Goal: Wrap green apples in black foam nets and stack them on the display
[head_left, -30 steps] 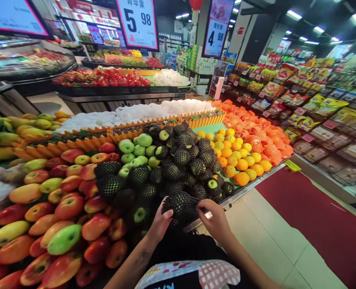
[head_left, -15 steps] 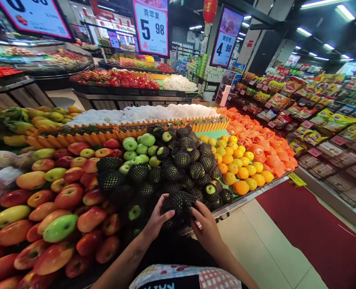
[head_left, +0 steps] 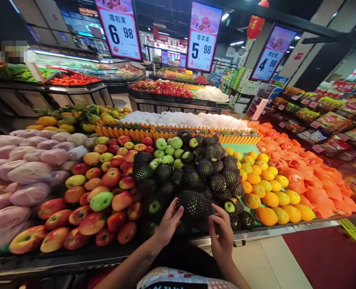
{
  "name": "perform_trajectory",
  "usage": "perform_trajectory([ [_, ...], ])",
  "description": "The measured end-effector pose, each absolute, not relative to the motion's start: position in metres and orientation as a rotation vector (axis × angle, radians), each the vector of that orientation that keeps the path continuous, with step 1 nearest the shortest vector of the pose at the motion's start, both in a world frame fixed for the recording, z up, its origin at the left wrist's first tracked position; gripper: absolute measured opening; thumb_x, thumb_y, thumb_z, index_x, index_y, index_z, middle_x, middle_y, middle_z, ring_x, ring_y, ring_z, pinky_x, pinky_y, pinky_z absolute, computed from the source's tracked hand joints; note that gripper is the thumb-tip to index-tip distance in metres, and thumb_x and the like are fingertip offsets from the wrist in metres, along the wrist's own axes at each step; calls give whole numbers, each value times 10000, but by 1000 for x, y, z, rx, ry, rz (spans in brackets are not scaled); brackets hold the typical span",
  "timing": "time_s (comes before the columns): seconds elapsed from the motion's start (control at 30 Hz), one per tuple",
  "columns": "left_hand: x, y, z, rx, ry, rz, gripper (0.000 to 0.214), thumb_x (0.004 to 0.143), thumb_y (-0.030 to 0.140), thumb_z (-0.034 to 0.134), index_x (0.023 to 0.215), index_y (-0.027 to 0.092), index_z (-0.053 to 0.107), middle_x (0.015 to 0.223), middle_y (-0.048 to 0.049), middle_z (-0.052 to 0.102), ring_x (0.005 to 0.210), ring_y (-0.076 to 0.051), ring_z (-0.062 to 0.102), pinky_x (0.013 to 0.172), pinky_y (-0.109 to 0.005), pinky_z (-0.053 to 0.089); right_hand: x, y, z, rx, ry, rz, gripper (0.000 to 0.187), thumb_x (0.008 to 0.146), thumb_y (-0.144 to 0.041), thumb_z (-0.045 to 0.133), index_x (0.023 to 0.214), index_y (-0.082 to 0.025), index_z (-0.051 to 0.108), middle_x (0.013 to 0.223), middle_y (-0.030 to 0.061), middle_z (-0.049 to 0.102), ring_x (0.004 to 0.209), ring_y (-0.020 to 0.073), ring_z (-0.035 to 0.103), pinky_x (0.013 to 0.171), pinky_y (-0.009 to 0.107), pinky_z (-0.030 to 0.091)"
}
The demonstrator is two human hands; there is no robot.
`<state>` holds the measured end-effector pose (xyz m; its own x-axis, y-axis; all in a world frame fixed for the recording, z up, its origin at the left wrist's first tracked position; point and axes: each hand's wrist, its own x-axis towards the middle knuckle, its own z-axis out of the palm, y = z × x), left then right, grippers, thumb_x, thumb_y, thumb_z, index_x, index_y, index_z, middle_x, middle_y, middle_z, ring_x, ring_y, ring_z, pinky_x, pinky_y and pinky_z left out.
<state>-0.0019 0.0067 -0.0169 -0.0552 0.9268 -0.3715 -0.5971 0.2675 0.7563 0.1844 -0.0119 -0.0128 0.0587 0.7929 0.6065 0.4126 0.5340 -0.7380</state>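
In front of me is a green apple in a black foam net (head_left: 194, 204), held low over the stand's front edge. My left hand (head_left: 168, 224) grips its left side, thumb bent toward it. At its right edge my right hand (head_left: 221, 230) has curled fingers on the net. Around and behind lies a pile of black-netted apples (head_left: 206, 166), with bare green apples (head_left: 168, 148) at its back left. Much of the dark netting blurs together under my hands, so its lower edge is hard to make out.
Red apples (head_left: 113, 176) and pink-wrapped fruit (head_left: 30, 172) lie to the left. Oranges (head_left: 266, 196) and orange-netted fruit (head_left: 310, 172) are to the right. A low orange fence (head_left: 178, 132) runs behind, before white-netted fruit (head_left: 184, 119). Price screens (head_left: 202, 38) hang above.
My view has swung left, so the pink-wrapped fruit now shows more. Both hands remain at the netted apple; the right hand's fingers have curled more and its palm has turned.
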Motion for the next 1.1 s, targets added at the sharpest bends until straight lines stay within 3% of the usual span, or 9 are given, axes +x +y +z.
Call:
perform_trajectory([
  [0.07,-4,4,-21,506,1023,1314,527,714,414,840,1183,233,685,1296,-74,672,1233,-282,579,1077,-405,430,177,-13,-10,-1081,-1346,537,255,933,-265,586,1187,-285,595,1430,102,513,1348,283,490,1072,520,448],
  [0.13,-5,-1,-23,616,1044,1299,486,720,366,835,1161,213,699,1305,-94,673,1290,-310,545,1130,-426,377,169,-13,-11,-1092,-1256,783,568,842,-373,712,1354,-295,477,1501,115,445,1391,318,443,1085,534,434],
  [0.17,-6,-3,-22,666,1072,1280,478,714,350,836,1151,209,704,1299,-104,677,1297,-323,540,1138,-436,365,166,-12,-13,-1105,-1254,938,713,781,-396,775,1400,-296,434,1496,117,461,1376,327,463,1091,532,432],
  [0.23,-7,-6,-17,792,1158,1243,452,713,339,831,1130,213,709,1264,-113,695,1268,-337,561,1121,-442,374,160,-9,-20,-1145,-1211,1209,829,694,-381,854,1404,-288,436,1420,105,555,1306,317,540,1113,516,415],
  [0.43,-10,-6,10,1365,1405,1106,139,875,344,648,962,240,676,936,-46,751,914,-269,694,831,-324,492,155,-2,-35,-937,-720,1814,819,690,-452,851,1387,-306,447,1303,101,674,1203,327,628,993,550,507],
  [0.67,-10,-1,0,1689,1684,866,142,974,253,495,1073,245,596,959,-27,772,861,-240,747,739,-292,488,151,0,-49,-969,-397,2148,572,641,-560,856,1099,-255,697,1225,69,722,1224,324,598,1005,532,484],
  [0.8,-20,4,-2,1760,1678,914,143,976,328,537,1037,239,630,907,-6,772,825,-199,740,726,-258,480,153,5,-51,-964,-528,2214,537,631,-567,861,1029,-236,721,1146,76,749,1202,331,613,1034,537,447],
  [0.97,-28,16,1,1852,1393,859,200,882,418,680,902,220,706,780,21,748,691,-155,683,653,-234,453,152,12,-42,-959,-757,2234,549,600,-465,883,1062,-206,737,1072,72,771,1139,328,650,1096,494,389],
  [1.1,-31,28,0,1686,1378,968,209,934,388,597,920,213,710,884,-10,756,826,-172,687,776,-264,493,153,22,-53,-1010,-693,2102,517,685,-459,793,1126,-202,714,1079,75,772,1137,331,655,1051,498,445],
])
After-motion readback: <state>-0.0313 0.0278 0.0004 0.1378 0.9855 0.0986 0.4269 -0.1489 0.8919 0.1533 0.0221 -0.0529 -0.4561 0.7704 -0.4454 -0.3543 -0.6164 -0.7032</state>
